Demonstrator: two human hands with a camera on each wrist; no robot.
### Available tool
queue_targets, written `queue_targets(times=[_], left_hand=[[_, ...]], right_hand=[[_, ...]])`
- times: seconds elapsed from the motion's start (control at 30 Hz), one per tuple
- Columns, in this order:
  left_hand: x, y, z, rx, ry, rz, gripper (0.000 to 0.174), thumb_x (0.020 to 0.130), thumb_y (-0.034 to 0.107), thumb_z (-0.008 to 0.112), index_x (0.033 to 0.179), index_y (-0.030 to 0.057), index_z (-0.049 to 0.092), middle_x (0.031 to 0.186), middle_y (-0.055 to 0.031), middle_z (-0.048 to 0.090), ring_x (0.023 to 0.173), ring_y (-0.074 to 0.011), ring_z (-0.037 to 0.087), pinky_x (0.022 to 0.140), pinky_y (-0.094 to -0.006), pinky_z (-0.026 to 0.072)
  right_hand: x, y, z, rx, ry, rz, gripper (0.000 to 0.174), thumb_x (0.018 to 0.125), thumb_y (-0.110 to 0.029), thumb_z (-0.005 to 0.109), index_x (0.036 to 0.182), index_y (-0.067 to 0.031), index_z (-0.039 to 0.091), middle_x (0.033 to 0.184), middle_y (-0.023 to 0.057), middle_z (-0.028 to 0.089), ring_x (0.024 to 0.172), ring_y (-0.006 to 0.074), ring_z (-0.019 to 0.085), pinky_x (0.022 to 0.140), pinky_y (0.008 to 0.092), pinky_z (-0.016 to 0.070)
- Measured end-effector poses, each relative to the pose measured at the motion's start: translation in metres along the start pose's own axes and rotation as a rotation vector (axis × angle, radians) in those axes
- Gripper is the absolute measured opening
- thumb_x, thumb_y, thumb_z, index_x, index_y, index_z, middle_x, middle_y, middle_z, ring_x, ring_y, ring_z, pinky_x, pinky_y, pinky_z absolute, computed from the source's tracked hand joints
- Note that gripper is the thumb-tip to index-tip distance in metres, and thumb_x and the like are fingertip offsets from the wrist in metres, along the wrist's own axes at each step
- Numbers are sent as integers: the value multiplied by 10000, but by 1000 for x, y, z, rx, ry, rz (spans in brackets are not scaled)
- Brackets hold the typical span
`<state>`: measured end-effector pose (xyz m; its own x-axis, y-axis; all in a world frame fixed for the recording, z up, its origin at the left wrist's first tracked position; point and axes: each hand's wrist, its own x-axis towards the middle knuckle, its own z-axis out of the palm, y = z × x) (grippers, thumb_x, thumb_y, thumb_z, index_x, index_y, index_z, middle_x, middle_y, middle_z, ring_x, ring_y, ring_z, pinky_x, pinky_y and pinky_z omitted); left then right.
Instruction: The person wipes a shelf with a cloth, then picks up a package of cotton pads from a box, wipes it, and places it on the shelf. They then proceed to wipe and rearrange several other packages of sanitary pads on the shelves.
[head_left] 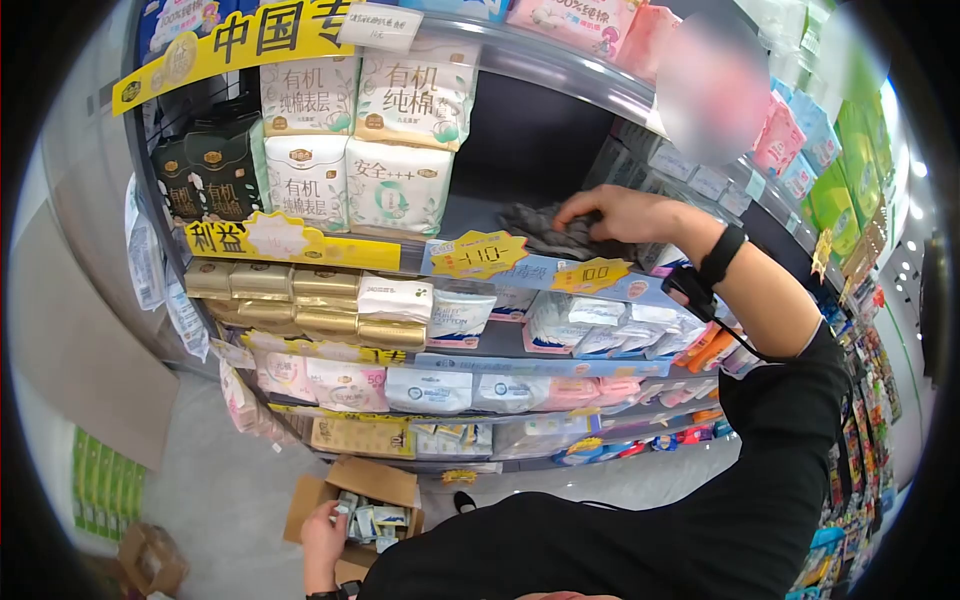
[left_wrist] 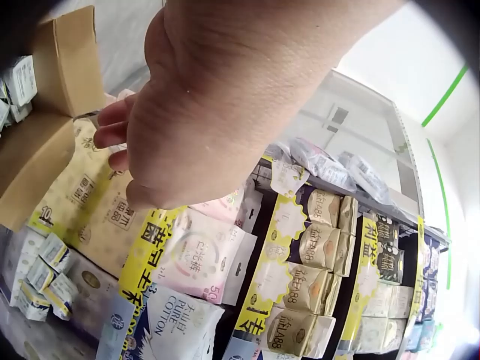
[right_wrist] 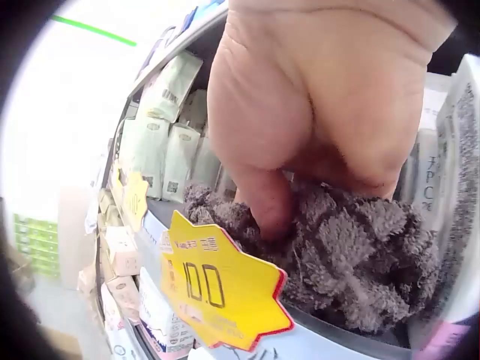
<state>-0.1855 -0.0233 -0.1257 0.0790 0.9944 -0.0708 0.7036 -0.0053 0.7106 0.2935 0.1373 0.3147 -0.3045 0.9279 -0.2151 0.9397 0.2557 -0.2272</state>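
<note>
My right hand (head_left: 640, 215) grips a dark grey fluffy cloth (head_left: 550, 232) that lies bunched on an upper shelf, behind a yellow star-shaped price tag (head_left: 592, 274). In the right wrist view the thumb and fingers of the hand (right_wrist: 307, 142) press into the cloth (right_wrist: 337, 255). Low at the left, my left hand (head_left: 322, 540) is at the edge of an open cardboard box (head_left: 382, 478) holding small packets (head_left: 375, 522). The left wrist view shows this hand (left_wrist: 172, 127) beside the box flap (left_wrist: 71, 60), fingers bent; whether they hold anything is hidden.
White packs (head_left: 400, 185) and black packs (head_left: 210, 165) stand left of the cloth. Lower shelves carry gold packs (head_left: 325, 300) and pink, blue and white ones. Another brown box (head_left: 152, 560) sits on the floor (head_left: 230, 450) at the lower left.
</note>
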Motion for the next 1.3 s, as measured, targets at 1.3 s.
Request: queue_targets(times=[1.3], left_hand=[[-67, -15, -36, 25, 83, -2, 258, 774, 130, 692, 1006, 23, 658, 868, -166, 682, 809, -331, 662, 725, -407, 522]], right_hand=[[60, -134, 157, -509, 986, -491, 365, 716, -64, 598, 1075, -121, 626, 1101, 64, 537, 913, 265, 521, 768, 345, 502]])
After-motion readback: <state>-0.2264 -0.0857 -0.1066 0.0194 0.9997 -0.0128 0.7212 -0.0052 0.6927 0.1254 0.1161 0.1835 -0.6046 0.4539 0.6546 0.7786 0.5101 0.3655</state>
